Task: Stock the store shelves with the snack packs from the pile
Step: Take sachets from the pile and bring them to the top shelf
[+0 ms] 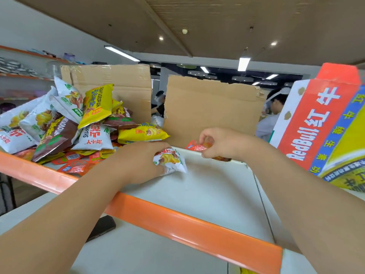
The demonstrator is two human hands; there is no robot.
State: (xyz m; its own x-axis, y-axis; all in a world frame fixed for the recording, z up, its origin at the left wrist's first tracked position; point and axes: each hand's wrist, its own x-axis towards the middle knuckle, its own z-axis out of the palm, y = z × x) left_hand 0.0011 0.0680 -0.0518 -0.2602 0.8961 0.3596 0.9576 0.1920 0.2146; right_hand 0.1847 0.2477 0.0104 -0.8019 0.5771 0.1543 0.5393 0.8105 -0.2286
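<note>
Fingers of the left hand (138, 163) curl around a white snack pack (171, 160) on the shelf (213, 192), beside the pile (65, 123); the right hand (221, 143) pinches a red snack pack (195, 146) against the cardboard (211, 107).

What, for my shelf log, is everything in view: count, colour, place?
heap of crinkly foil snack packs: many; white, yellow, brown, red-orange; left end of the shelf.
small white foil snack pack: one; mid-shelf.
small red-orange foil snack pack: one; at the back, against cardboard.
brown cardboard sheets: two; upright along the back.
Red Bull cardboard carton: one; red, white, blue, yellow; right end.
white metal shelf with orange front rail: one.
flat black phone: one; lower surface, left.
left hand: grips the white pack.
right hand: pinches the red-orange pack.
</note>
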